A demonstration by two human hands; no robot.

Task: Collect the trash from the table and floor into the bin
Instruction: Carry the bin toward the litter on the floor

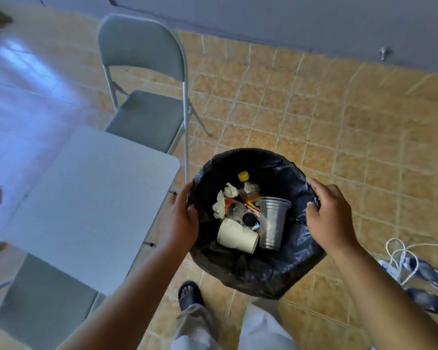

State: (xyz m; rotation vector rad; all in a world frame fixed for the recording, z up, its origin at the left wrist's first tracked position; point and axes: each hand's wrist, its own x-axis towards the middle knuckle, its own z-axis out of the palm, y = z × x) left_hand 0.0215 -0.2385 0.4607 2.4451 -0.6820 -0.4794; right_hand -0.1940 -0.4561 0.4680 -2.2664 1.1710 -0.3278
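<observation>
Left hand clasped the left rim of the bin, fingers curled over the edge of the black liner bag; right hand gripped the opposite rim likewise, thumb tucked inside. Bin position: lower centre of the frame, above tiled floor, just right of the grey table corner. Contents, lying loose at the bottom: white paper cup on its side; clear ribbed plastic cup, tilted; yellow-capped bottle; crumpled tissue; assorted wrappers, detail unclear. Handling, judged: load light, all items crushable; liner thin, slack and slippery, likely to slide off or tear if taken alone. Best hold: two-handed at opposite points of the stiff rim, pinching film against it, as seen. Folding chair stood upper left of centre.
</observation>
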